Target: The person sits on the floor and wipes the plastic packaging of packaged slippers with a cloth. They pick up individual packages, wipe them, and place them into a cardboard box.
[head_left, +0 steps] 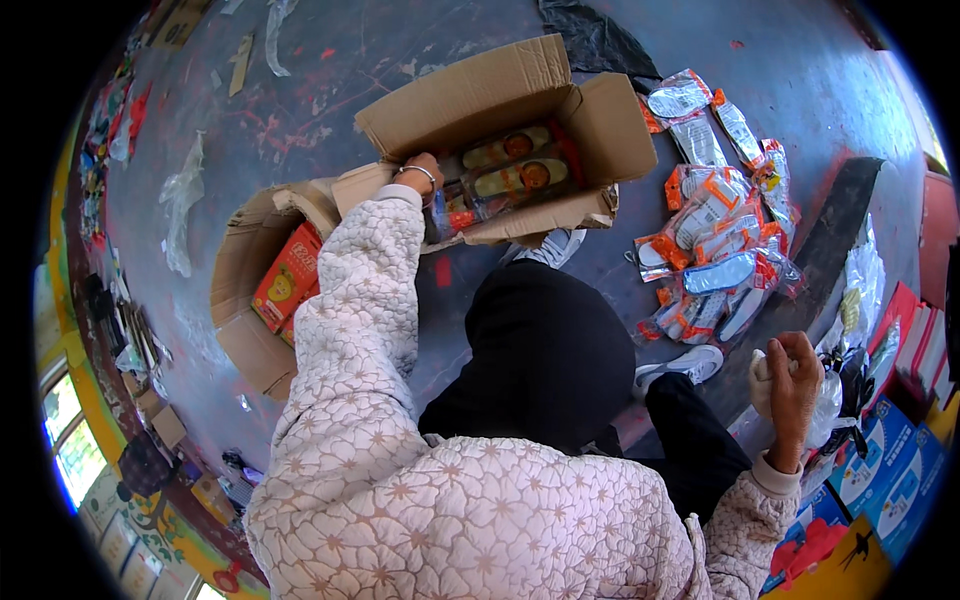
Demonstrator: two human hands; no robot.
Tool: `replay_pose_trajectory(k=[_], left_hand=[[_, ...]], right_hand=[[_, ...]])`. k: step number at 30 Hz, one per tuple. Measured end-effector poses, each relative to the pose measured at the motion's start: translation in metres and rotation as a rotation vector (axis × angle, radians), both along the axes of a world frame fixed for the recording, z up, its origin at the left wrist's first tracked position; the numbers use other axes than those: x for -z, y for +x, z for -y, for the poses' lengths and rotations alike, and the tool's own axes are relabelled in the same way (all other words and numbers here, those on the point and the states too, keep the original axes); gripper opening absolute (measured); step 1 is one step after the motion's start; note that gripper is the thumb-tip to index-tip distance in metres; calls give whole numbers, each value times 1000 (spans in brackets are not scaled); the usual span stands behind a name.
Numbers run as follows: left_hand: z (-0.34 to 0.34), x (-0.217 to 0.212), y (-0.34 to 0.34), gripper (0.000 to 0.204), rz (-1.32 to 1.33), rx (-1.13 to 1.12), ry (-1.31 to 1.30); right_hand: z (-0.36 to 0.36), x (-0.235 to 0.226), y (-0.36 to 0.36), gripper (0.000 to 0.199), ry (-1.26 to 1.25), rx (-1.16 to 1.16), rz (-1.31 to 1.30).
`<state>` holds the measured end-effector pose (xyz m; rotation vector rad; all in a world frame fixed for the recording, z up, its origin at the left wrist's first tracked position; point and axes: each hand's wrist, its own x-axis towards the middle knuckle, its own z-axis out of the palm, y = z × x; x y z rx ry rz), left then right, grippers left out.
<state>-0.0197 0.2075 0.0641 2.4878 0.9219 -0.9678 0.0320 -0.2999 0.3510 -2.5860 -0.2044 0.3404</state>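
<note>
An open cardboard box (pixel 470 95) stands ahead of me with its flaps up. Inside lie clear-wrapped packets (pixel 520 178) with pale, insole-like shapes and orange labels. My left hand (pixel 420 172) is closed at the box's left corner, beside a flap; its fingertips are partly hidden. My right hand (pixel 795 385) is raised at the right, fingers curled against a whitish, soft-looking thing (pixel 761 384) that I cannot make out. To the right of the box, several wrapped insoles (pixel 720 273) with orange packaging are piled on the floor.
A second open cardboard box (pixel 235 265) at the left holds red boxes (pixel 288 275). Black plastic (pixel 598 38) lies behind the first box. Plastic film (pixel 183 200) lies on the floor at the left. Blue printed boxes (pixel 880 465) and plastic bags (pixel 862 290) stand at the right.
</note>
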Motion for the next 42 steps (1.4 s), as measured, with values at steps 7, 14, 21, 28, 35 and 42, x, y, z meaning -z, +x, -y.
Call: replay_pose_trajectory(k=[7,14,21,28,35,42], left_hand=[[-6,-68,-4,27,138,134,-231],[15,-128,-2,20,477,501,-337],[47,-131,-1,24,971,892,247],[58,-65,-36,22,624,1002,259],[58,-7,-48,56,202,546,-215],[44,-50,-17,59,-90,313,-63]], right_hand=[[-4,0,2,12,24,10,-40],[-2,3,2,12,-4,1,-21],[-1,3,3,12,3,-5,-34],[-4,1,2,12,-20,-24,-22],[-5,1,2,13,-38,-45,-39],[-5,2,1,14,-45,-24,-79]])
